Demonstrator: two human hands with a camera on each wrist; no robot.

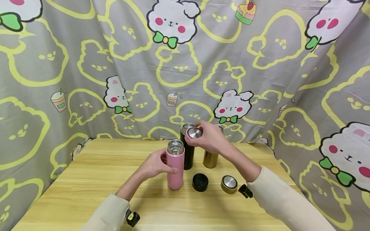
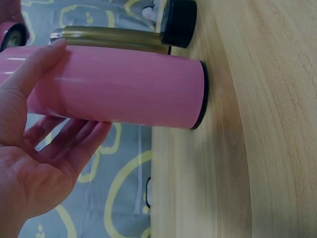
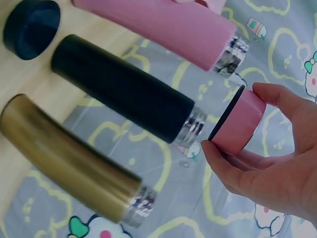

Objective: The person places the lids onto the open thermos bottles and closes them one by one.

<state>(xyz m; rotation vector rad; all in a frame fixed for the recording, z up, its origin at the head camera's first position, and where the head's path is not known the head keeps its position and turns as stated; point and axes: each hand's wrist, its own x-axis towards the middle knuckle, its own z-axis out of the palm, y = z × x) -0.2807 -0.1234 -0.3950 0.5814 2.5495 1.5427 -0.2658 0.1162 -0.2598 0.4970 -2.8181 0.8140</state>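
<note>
- Cream sleeves reach in from the lower left and lower right of the frame, black wrist devices showing near the cuffs.
- Left hand, just below the center of the frame, grips the pink bottle — thumb across its front, other fingers behind. It stands upright, its steel mouth uncovered.
- Right hand, slightly right of center, pinches the pink lid between thumb and fingers. Steel-topped and tilted, the lid is held in the air above and to the right of the pink bottle — well clear of its mouth.
- Behind, at center, stands the black bottle; to its right is the gold bottle, partly hidden by the right hand. Both are uncapped.
- Nearer, the black lid and gold lid lie on the wooden tabletop, lower center right.
- Gray cartoon-print fabric fills the upper frame.
</note>
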